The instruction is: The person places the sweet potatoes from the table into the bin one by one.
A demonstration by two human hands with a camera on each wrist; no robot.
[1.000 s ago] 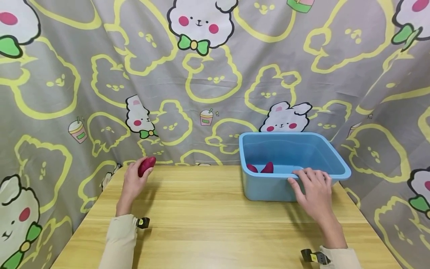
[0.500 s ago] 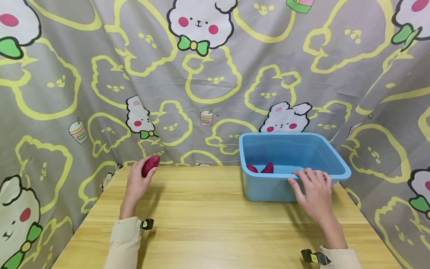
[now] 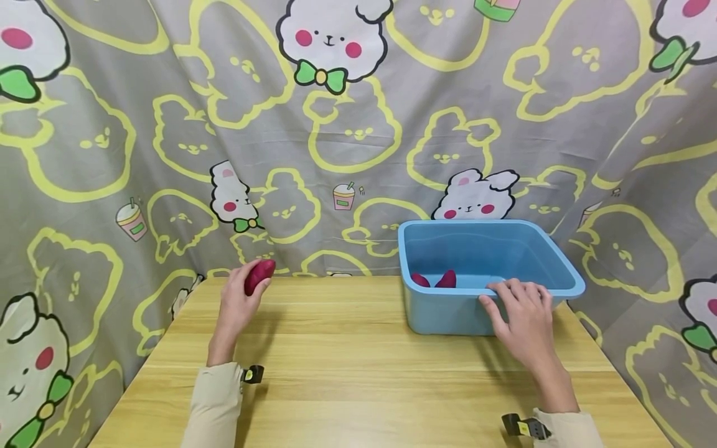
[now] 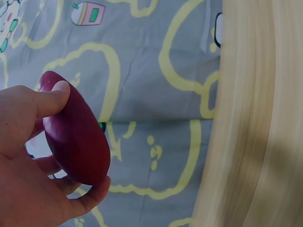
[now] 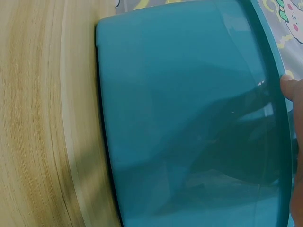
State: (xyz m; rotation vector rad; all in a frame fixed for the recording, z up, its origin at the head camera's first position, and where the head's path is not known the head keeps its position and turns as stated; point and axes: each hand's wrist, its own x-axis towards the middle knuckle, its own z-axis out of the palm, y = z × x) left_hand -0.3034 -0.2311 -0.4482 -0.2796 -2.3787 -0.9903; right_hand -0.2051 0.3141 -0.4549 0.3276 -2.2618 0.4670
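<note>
My left hand [image 3: 238, 305] holds a dark red sweet potato [image 3: 260, 277] above the back left of the table. In the left wrist view, the thumb lies across the smooth, tapered sweet potato [image 4: 75, 135] while the fingers support its far side. At the right, my right hand [image 3: 526, 320] grips the front rim of a blue plastic tub [image 3: 448, 314], fingers over the edge and thumb outside. Two more dark red sweet potatoes, one with a pointed end [image 3: 446, 279], show inside the tub at its left, partly hidden by the front wall.
The wooden table [image 3: 336, 373] ends at a grey curtain [image 3: 358, 143] printed with rabbits and yellow outlines. The curtain hangs behind the table and along both sides. The tub stands near the table's back right corner.
My left hand has moved a short way to the right with the sweet potato in its grip. The right hand and the tub have stayed in place.
</note>
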